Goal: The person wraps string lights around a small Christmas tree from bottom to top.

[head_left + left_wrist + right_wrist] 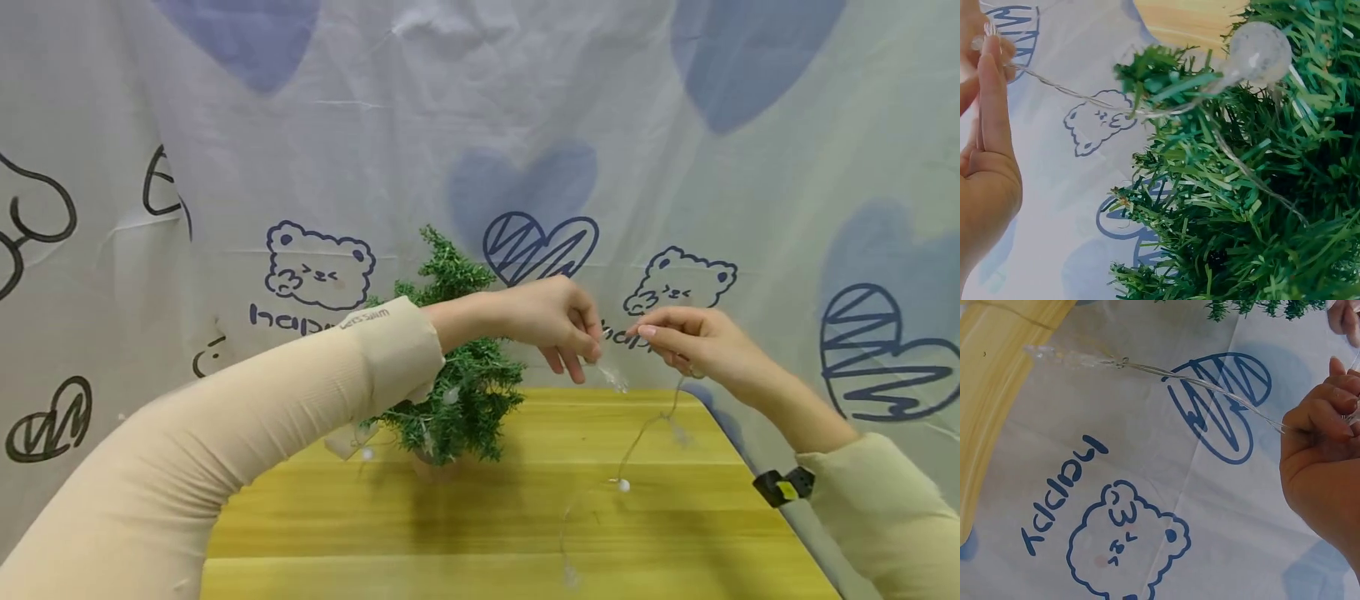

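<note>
My left hand [555,325] reaches across in front of the small green artificial tree [472,400] and pinches a string of lights, with a clear bulb [615,379] hanging just below the fingertips. To its right, my right hand [697,342] holds another stretch of the same string between thumb and fingers. From there the thin wire [630,450] droops toward the table, carrying a small white bulb [623,485]. In the left wrist view, wire runs to the tree, where a round frosted bulb [1261,53] lies against the branches. A clear tapered bulb [1072,357] dangles in the right wrist view.
The tree stands on a yellow wood-grain table [600,533]. Another white bulb [367,454] shows at the tree's lower left, beside a pale object [342,443]. Behind hangs a white curtain [390,167] printed with hearts and bears.
</note>
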The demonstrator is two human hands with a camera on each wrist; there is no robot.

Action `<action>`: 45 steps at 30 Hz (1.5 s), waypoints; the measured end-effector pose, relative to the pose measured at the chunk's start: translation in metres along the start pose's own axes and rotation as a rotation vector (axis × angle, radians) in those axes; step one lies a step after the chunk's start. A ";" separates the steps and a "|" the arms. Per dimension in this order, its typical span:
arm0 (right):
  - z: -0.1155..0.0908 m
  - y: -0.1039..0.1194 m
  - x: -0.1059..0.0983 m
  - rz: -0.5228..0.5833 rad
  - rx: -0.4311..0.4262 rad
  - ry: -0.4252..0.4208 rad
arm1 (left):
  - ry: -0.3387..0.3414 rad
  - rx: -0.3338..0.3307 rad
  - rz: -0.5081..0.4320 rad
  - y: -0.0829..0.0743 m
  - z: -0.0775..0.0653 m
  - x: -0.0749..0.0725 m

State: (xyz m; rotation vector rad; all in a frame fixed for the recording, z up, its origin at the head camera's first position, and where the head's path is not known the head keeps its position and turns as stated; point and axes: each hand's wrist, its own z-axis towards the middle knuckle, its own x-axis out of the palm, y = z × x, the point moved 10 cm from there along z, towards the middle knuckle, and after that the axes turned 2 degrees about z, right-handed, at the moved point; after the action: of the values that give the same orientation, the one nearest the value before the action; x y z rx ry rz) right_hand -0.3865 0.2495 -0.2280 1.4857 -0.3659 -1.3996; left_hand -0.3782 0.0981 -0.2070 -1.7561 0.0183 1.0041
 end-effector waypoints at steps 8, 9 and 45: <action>-0.005 0.010 0.019 0.051 -0.124 0.079 | 0.067 0.044 0.197 -0.006 -0.022 0.002; -0.005 0.013 0.021 0.054 -0.145 0.091 | 0.074 0.044 0.194 -0.007 -0.025 0.002; -0.027 0.026 0.033 0.308 -0.407 0.212 | 0.017 0.111 0.573 0.004 -0.070 0.019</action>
State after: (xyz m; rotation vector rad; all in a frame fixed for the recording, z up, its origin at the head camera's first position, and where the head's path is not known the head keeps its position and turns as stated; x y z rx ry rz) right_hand -0.3436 0.2247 -0.2311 1.1698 -0.1552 -0.9899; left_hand -0.3250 0.0494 -0.2163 -1.6894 0.6057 1.3624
